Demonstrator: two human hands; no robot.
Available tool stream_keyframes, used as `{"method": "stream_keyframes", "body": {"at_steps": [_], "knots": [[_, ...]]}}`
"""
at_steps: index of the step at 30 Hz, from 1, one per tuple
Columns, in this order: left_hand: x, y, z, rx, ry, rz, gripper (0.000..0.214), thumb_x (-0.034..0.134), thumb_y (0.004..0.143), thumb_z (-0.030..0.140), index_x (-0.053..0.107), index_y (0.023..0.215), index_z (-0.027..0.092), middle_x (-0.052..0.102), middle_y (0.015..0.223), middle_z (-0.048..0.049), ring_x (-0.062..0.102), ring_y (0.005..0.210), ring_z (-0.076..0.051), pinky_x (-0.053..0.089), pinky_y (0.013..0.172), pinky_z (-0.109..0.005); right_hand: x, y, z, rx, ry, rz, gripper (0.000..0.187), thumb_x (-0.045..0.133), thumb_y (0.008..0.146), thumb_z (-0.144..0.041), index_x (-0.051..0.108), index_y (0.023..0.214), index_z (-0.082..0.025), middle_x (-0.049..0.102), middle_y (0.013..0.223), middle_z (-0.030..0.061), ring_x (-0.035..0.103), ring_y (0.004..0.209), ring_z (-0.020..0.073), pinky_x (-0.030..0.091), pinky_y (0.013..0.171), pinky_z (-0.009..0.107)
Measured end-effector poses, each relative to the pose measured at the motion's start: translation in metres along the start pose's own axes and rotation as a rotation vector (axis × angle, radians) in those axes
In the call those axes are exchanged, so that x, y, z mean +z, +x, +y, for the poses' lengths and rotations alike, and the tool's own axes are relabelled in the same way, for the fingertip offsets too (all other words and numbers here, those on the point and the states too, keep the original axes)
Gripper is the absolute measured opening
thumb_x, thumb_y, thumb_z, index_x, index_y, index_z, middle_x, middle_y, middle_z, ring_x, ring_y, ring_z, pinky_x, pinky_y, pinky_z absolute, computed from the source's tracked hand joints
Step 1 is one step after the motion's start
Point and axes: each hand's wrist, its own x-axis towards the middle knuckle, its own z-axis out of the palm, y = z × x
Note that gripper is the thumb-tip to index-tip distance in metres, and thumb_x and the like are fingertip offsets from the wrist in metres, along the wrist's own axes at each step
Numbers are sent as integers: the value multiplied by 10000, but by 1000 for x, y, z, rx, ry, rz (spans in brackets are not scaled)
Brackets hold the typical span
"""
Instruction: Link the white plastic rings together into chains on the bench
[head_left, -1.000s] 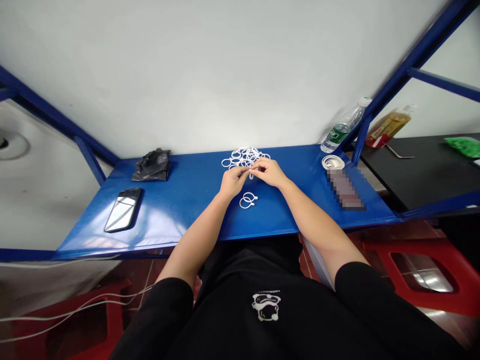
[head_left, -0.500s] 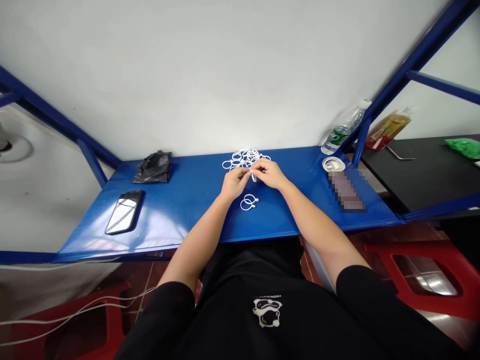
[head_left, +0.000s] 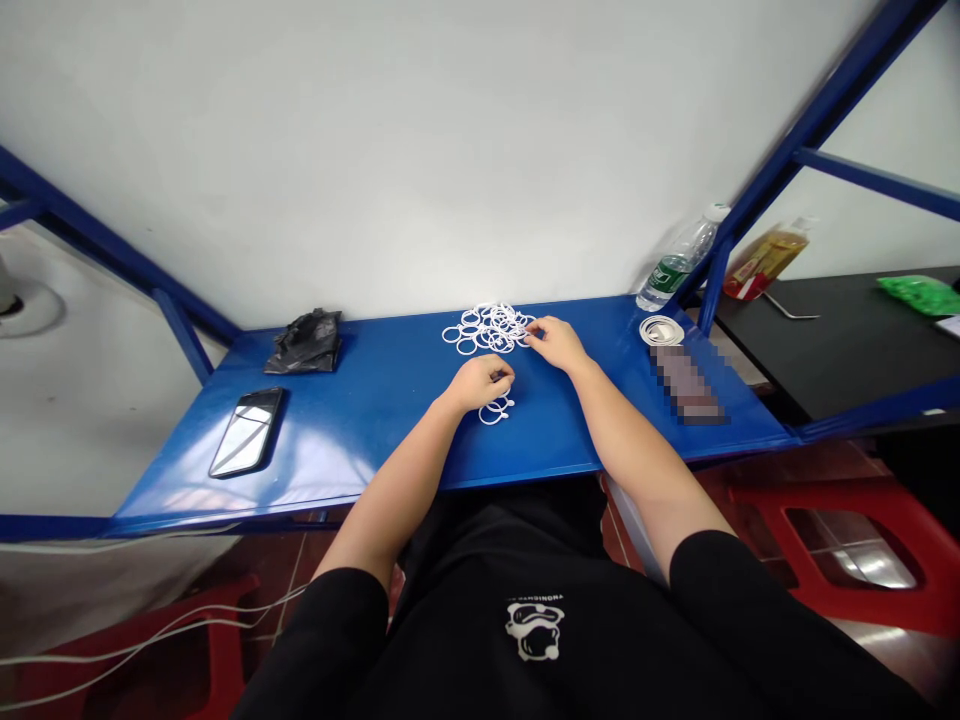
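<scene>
Thin white plastic rings (head_left: 498, 326), likely light, springy: hold the knob (head_left: 510, 403); can't tell whether left hand (head_left: 480, 383) or right hand (head_left: 559, 344) has its grip pinching any

This looks like a simple workroom — blue-framed bench (head_left: 390, 400), red plastic stools (head_left: 926, 560), tiled floor (head_left: 832, 457).

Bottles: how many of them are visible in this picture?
2: a clear bottle at the right rear of the blue table, a yellow-and-red bottle on the black table, further right.
</scene>
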Motion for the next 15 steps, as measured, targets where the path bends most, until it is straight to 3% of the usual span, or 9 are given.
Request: {"method": "stream_keyframes", "body": {"at_steps": [3, 5, 10, 15], "knots": [[-2, 1, 4, 88, 14, -58, 148, 688, 899, 259, 793, 808, 209, 791, 927, -51, 710, 886, -197, 551, 870, -330, 5, -1, -1, -26, -30, -79, 243, 767, 888, -261, 805, 1125, -225, 791, 1132, 68, 715, 1015, 248, 535, 907, 361], [-5, 1, 8, 80, 27, -87, 222, 693, 925, 330, 789, 764, 211, 787, 866, -48, 698, 843, -198, 538, 850, -335, 6, -2, -4, -21, -43, -113, 272, 769, 887, -253, 796, 1157, -236, 796, 1152, 58, 722, 1038, 249, 539, 902, 353], [-8, -2, 18, -80, -31, -136, 328, 683, 934, 435, 779, 734, 193, 748, 691, -23, 639, 616, -147, 473, 638, -280, 6, -3, -10, -3, -81, -170, 359, 746, 900, -222, 776, 1257, -242, 812, 1009, 33, 725, 936, 227, 517, 803, 314], [-8, -5, 17, -167, -167, -116, 304, 736, 895, 482, 819, 923, 191, 781, 753, -25, 685, 633, -151, 511, 628, -258, 5, -2, -8, -37, 4, -149, 345, 728, 902, -213, 794, 1240, -221, 786, 873, 22, 688, 812, 200, 484, 748, 306]]}}
